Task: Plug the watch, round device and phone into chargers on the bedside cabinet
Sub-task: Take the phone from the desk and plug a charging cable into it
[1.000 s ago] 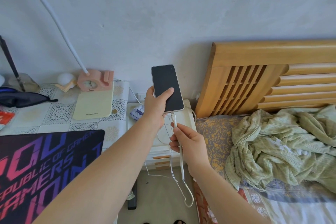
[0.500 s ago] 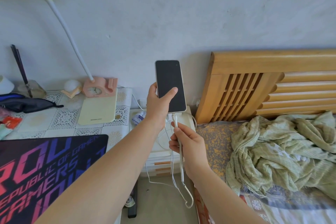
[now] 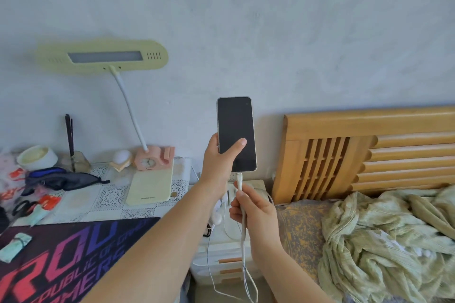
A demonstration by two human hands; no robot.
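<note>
Left hand (image 3: 219, 167) holds phone (image 3: 236, 134), right hand (image 3: 256, 206) grips cable (image 3: 243, 226); plug seating unclear

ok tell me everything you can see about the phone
The phone is a slim slab with a pale rim and a glossy black screen, dark. It is held upright in the air in front of the wall, above the bedside cabinet. The left hand grips its lower half, thumb across the glass. The white cable, pinched by the right hand, meets its bottom edge.
</note>
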